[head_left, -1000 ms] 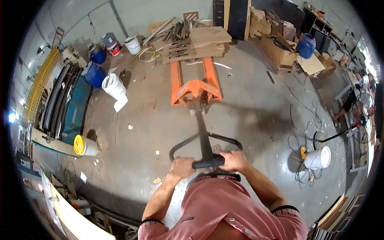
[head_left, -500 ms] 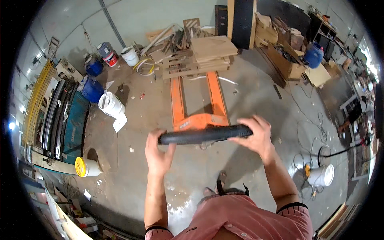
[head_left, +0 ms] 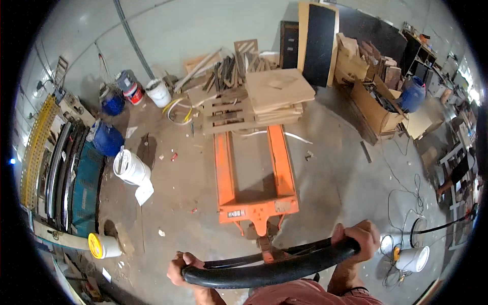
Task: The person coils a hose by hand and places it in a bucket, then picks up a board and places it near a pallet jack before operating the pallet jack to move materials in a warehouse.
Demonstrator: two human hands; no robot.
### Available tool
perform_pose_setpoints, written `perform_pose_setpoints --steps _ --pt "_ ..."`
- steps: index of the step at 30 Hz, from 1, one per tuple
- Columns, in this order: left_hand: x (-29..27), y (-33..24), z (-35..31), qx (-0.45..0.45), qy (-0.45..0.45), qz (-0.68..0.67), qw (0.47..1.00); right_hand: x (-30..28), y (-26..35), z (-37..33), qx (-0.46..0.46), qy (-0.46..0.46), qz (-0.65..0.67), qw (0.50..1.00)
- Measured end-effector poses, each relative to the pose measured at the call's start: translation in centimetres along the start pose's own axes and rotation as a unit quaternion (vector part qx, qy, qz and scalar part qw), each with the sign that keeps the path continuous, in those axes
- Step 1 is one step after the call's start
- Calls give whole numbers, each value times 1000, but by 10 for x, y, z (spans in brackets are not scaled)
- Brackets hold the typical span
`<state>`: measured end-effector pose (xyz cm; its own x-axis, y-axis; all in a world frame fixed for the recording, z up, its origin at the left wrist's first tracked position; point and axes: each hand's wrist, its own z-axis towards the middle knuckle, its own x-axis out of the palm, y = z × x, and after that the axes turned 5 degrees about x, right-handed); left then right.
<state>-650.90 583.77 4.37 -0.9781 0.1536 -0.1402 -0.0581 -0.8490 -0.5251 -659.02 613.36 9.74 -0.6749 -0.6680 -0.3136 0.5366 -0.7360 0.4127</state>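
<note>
My left hand [head_left: 184,266] is wrapped round the left end of a black looped handle [head_left: 274,272]. Round its right end close the fingers of my right hand [head_left: 360,238]. The handle belongs to an orange pallet jack [head_left: 259,209], whose body and two forks stretch away from me across the floor. At the far ends of the forks sits a wooden pallet [head_left: 223,114]. Square brown boards [head_left: 279,90] lie stacked on its right part. The handle's lower shaft is partly hidden behind the black loop.
White buckets [head_left: 133,168] and blue drums [head_left: 107,138] stand at the left. Scrap timber [head_left: 229,68] leans by the back wall. A cardboard box [head_left: 378,109] of scrap sits at the far right. Cables [head_left: 417,198] trail over the floor near a white bucket [head_left: 413,259].
The handle and both hands now sit lower in the picture, and the pallet jack shows more fully. My fingers, more extended before, have curled tightly round the handle.
</note>
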Motion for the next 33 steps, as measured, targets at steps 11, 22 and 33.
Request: perform_pose_setpoints --steps 11,22,33 --pt "75 -9 32 -61 161 -31 985 57 -46 43 44 7 1 999" --pt "99 -27 45 -122 138 -117 976 73 -60 72 99 77 66 990" --pt "177 9 51 -117 103 -88 984 146 -92 85 35 42 -11 998"
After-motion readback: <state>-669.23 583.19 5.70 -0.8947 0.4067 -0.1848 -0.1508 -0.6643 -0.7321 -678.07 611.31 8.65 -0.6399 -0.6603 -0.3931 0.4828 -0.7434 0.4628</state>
